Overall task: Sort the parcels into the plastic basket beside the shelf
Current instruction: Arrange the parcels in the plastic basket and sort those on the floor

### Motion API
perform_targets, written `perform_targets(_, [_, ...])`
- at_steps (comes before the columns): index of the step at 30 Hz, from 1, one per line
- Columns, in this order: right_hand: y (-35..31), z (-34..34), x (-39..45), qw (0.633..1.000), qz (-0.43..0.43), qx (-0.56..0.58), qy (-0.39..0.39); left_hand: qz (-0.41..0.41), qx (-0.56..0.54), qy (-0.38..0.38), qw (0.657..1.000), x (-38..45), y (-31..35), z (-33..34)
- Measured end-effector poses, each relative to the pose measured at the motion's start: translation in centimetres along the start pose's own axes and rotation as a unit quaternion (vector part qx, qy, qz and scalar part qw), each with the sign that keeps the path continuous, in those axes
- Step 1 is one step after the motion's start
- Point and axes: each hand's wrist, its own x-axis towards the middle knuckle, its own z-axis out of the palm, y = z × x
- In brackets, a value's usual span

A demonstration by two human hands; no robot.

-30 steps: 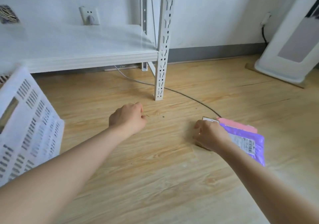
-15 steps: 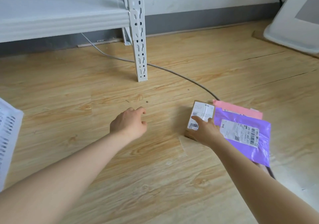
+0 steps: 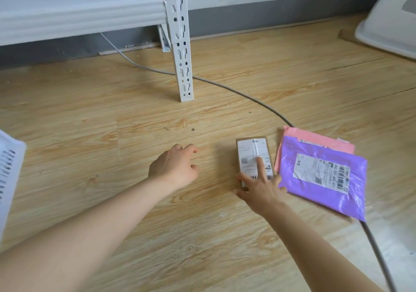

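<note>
Wooden floor [image 3: 112, 116] carries everything, with the white shelf post [image 3: 182, 51] standing on it. Nearer me than the post, my left hand [image 3: 174, 166] hovers with fingers loosely curled, holding nothing. Right of it, my right hand [image 3: 262, 189] lies spread on the small brown parcel [image 3: 253, 150], forefinger straight along its label. Purple parcel [image 3: 324, 174] lies just right of that, overlapping a pink one [image 3: 315, 137].

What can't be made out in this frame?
- Basket: head view, cut off by the left edge; its inside is unseen.
- Pink parcel: mostly under the purple parcel.
- Cardboard parcel: near end covered by the right hand; label print too small.
- Cable: passes under the parcels.
- Left hand: palm hidden.
</note>
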Motion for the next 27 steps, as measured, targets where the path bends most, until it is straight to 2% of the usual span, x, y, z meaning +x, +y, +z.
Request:
perform_targets(3, [-0.8, 0.6, -1.6, 0.999, -0.019, 0.025, 0.017, 0.002, -0.007, 0.006, 1.0, -1.1, -1.6, -1.1])
perform_targets(8, [-3.1, -0.9, -3.7, 0.987, -0.105, 0.084, 0.094, -0.004, -0.025, 0.036, 0.999, -3.0, -4.7, -4.4])
perform_targets(11, [-5.7, -2.6, -5.2, 0.972, -0.155, 0.114, 0.137, 0.005, -0.034, 0.065, 0.997, -4.6, -6.8, -7.2])
perform_targets(16, [-11.5, -5.7, -8.2, 0.946, -0.211, 0.182, 0.166, 0.042, -0.031, 0.104, 0.993, -7.8, -10.9, -12.1])
perform_targets(21, [-18.0, -9.4, -11.6, 0.908, -0.303, 0.264, 0.121, 0.092, 0.002, 0.096, 0.991, -11.3, -16.3, -17.1])
perform_targets(27, [-25.1, -14.8, -17.3, 0.901, -0.381, 0.195, 0.067, 0.161, 0.103, 0.064, 0.979, -15.8, -22.2, -22.2])
